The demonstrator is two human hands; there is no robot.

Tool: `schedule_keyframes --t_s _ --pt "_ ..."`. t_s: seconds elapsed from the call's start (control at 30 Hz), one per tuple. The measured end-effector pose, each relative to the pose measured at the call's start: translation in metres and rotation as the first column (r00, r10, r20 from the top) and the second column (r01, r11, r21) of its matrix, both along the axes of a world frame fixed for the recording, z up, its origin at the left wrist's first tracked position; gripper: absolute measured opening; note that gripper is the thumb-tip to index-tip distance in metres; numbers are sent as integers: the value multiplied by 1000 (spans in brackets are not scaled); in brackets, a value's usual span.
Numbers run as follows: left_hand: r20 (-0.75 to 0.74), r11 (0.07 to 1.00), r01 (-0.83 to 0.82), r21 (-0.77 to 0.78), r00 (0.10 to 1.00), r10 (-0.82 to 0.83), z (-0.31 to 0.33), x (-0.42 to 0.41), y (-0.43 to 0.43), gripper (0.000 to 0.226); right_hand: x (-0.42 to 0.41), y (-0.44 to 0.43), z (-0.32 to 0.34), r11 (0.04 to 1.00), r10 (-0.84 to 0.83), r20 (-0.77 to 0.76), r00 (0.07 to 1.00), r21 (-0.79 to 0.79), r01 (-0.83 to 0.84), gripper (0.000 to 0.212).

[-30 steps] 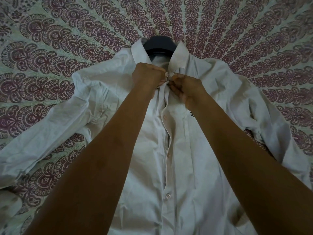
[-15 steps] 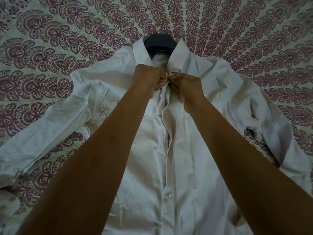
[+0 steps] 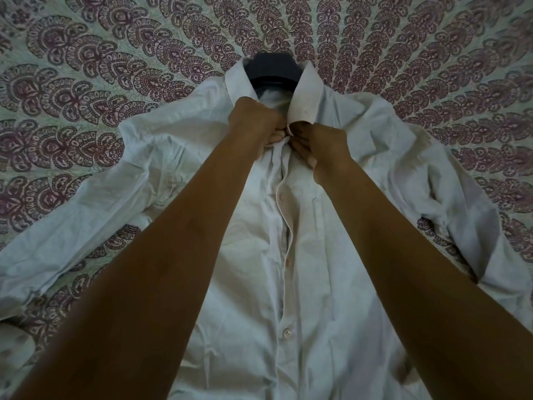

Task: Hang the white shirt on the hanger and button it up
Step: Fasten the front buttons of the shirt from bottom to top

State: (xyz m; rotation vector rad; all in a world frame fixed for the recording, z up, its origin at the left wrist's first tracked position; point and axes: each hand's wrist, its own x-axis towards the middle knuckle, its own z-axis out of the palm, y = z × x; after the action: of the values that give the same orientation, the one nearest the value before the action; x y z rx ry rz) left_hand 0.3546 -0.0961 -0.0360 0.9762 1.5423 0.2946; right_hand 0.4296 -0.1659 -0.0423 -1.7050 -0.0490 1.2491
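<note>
The left hand (image 3: 256, 122) and right hand (image 3: 321, 144) pinch the white shirt (image 3: 317, 284) closed under its collar (image 3: 305, 102) (button hidden between them)

- a printed sheet (image 3: 432, 90) spreads across the whole background, pale green and lightly wrinkled.
- maroon paisley-like motifs (image 3: 62, 43) cover it in curved rows, fanning outward from a centre near the top middle.
- dim light dulls its colours.
</note>
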Motion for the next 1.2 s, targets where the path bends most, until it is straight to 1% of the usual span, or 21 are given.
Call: schedule_keyframes --t_s 0.03,0.07,0.1,0.13,0.2,0.27,0.33,0.4,0.43,0.53,0.73,0.83,0.9,0.97,1.1,1.2 --pt "28 1000 3 -1 1000 -3 0 -1 -1 12 1 0 -1 999 -32 -31 999 5 32 27" --pt "46 1000 4 -2 999 -4 2 -3 -2 7 2 -2 0 999 -39 -38 999 24 40 21" --pt "71 1000 4 -1 997 -4 1 -4 -3 7 3 -3 -3 999 -21 -38 999 46 23 10" --pt "85 1000 5 2 996 -5 -1 -5 -4 11 1 -6 -2 997 29 -19 999 68 -27 5" --pt "72 1000 4 10 997 -5 -5 -7 -4 12 1 -12 -7 989 114 67 991 84 -119 14" --pt "47 1000 13 28 999 -14 -5 -7 -4 6 0 -14 -11 987 98 120 988 113 -112 17" --pt "50 1000 21 22 999 -22 -2 -9 -6 12 1 -12 -10 988 44 75 996 142 -54 17" --pt "61 999 32 16 998 -33 1 -9 -6 4 2 -10 -8 989 19 -18 1000 145 -17 17" --pt "55 999 41 17 998 -42 4 -9 -7 5 3 -9 -9 989 6 -62 998 148 3 17" --pt "45 998 44 34 998 -45 3 -8 -7 14 4 -8 -7 987 -50 -137 989 143 70 19" --pt "35 996 40 79 998 -43 0 -9 -12 19 3 -6 -6 985 -83 -172 982 133 107 20" --pt "12 992 64 105 998 -66 0 -8 -12 23 3 -6 -7 985 -108 -180 978 114 130 22" --pt "10 992 73 104 997 -74 2 -8 -12 25 6 -6 -6 986 -113 -205 972 99 135 17" --pt "27 992 68 104 997 -71 2 -8 -12 24 8 -6 -6 986 -109 -235 966 96 135 13" --pt "36 989 53 136 998 -58 1 -9 -12 22 12 -4 -5 990 -89 -250 964 84 113 15" --pt "28 984 51 170 998 -57 3 -9 -15 23 12 -4 -9 992 -50 -249 967 100 77 9"
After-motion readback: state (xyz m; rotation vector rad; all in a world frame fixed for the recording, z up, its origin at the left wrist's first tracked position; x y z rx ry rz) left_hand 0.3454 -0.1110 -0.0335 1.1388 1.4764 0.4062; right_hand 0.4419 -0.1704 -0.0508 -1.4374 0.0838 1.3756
